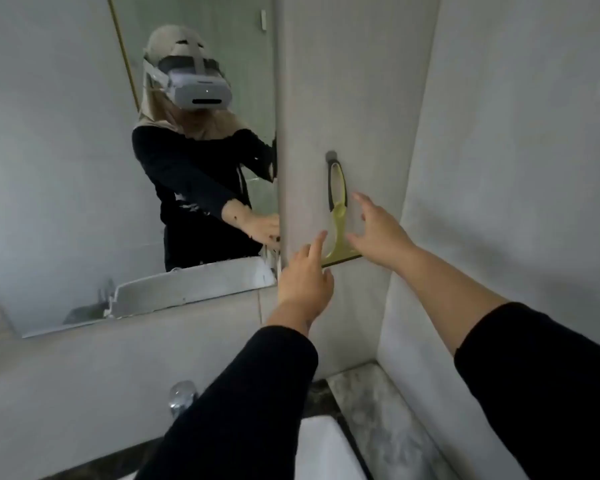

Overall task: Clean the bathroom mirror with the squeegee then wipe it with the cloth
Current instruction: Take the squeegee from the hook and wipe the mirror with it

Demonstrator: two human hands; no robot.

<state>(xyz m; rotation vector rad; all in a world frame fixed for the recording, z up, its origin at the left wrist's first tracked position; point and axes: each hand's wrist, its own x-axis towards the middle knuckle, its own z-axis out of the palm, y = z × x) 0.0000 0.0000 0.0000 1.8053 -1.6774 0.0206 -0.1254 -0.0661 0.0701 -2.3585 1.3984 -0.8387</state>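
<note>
A yellow-green squeegee (338,216) with a black grip hangs blade-down from a hook (331,156) on the white wall panel right of the mirror (83,168). My left hand (305,278) is open just left of the blade, index finger pointing up beside it. My right hand (378,230) is open with fingers spread just right of the handle, not holding it. The mirror shows a person in a headset and dark top. No cloth is in view.
Below are a white sink (326,452), a chrome tap (182,396) and a marbled countertop (378,403). White walls close in at the right, forming a corner beside the squeegee panel.
</note>
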